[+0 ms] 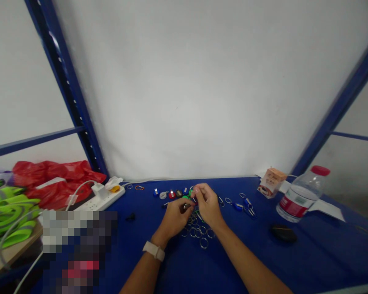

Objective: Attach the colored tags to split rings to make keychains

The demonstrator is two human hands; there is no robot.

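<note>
My left hand is closed in a pinch at the middle of the blue table. Close beside it, my right hand pinches with thumb and forefinger. What each holds is too small and too covered to name; green plastic shows between them. Several metal split rings lie in a loose pile just below the hands. Behind my left hand is a row of small tags, among them a blue tag and a red tag. Right of my right hand lie blue key tags with rings.
An orange carabiner lies at the back left, near a white power strip. A water bottle, a small box and a black object are on the right. Green vests and red plastic are heaped left.
</note>
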